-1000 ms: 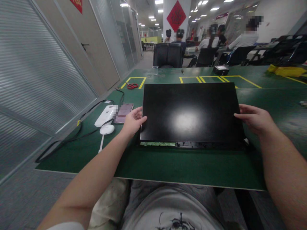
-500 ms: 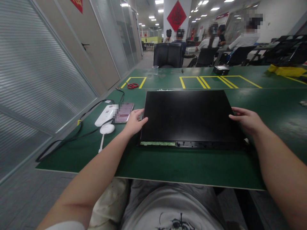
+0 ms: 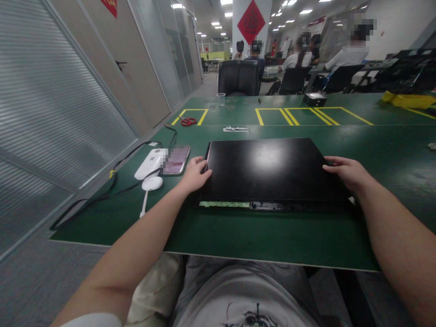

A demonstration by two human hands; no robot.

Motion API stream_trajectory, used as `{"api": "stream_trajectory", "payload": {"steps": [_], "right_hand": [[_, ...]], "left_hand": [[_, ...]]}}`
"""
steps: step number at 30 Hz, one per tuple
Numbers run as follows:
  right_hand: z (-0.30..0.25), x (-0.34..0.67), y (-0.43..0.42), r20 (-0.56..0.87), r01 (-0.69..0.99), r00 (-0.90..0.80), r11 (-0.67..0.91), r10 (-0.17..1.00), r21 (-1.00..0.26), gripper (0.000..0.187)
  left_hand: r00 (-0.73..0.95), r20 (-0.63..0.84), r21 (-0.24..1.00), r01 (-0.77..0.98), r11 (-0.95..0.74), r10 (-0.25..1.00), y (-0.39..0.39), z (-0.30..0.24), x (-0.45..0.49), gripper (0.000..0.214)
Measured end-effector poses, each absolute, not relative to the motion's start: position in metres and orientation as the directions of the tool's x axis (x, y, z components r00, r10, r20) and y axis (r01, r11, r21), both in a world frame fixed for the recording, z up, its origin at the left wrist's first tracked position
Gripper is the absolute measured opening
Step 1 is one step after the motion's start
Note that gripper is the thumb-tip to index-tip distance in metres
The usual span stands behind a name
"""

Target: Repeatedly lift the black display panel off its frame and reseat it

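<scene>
A black flat display panel [image 3: 265, 175] lies nearly flat over the green table in front of me, with a bright reflection on its surface. Along its near edge runs a strip of green circuit board [image 3: 225, 204]. My left hand [image 3: 196, 176] grips the panel's left side, thumb on top and fingers at the edge. On the right side, my right hand [image 3: 349, 173] holds the edge between thumb and fingers. Both hands' fingertips are partly hidden by the panel's sides. A small white piece [image 3: 352, 200] shows below my right hand.
Left of the panel lie a phone [image 3: 176, 160], a white box-shaped device [image 3: 150, 164], a round white device [image 3: 152, 183] and a black cable [image 3: 102, 198]. Red scissors [image 3: 188, 121], thin white strips [image 3: 236, 129], a clear cup [image 3: 221, 99] and a black box [image 3: 314, 99] sit farther back.
The panel's far edge has come down toward the table, so the white strips behind it now show fully. Both hands stay on its sides, and a reflection has appeared on the panel.
</scene>
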State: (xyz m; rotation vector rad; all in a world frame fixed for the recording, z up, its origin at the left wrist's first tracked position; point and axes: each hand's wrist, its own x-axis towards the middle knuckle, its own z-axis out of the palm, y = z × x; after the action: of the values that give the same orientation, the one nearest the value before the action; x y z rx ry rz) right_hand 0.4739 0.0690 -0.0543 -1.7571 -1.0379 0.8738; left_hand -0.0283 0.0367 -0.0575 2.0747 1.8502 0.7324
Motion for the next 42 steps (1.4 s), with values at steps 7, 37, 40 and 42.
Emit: {"api": "stream_trajectory", "payload": {"steps": [7, 37, 40, 42], "right_hand": [[-0.043, 0.463, 0.061, -0.255, 0.188, 0.409, -0.355, 0.876, -0.916, 0.05], [-0.048, 0.478, 0.067, -0.045, 0.274, 0.389, -0.162, 0.92, -0.948, 0.036], [-0.049, 0.48, 0.068, -0.029, 0.333, 0.373, -0.163, 0.927, -0.929, 0.034], [-0.05, 0.482, 0.068, -0.018, 0.395, 0.374, -0.177, 0.927, -0.901, 0.034]], "left_hand": [[0.092, 0.179, 0.385, 0.91, -0.155, 0.98, 0.035, -0.058, -0.022, 0.043], [0.082, 0.155, 0.412, 0.9, -0.14, 0.984, 0.032, -0.056, -0.019, 0.048], [0.08, 0.185, 0.426, 0.891, -0.153, 0.98, 0.033, -0.057, -0.02, 0.045], [0.082, 0.193, 0.439, 0.884, -0.161, 0.978, 0.032, -0.057, -0.021, 0.046]]}}
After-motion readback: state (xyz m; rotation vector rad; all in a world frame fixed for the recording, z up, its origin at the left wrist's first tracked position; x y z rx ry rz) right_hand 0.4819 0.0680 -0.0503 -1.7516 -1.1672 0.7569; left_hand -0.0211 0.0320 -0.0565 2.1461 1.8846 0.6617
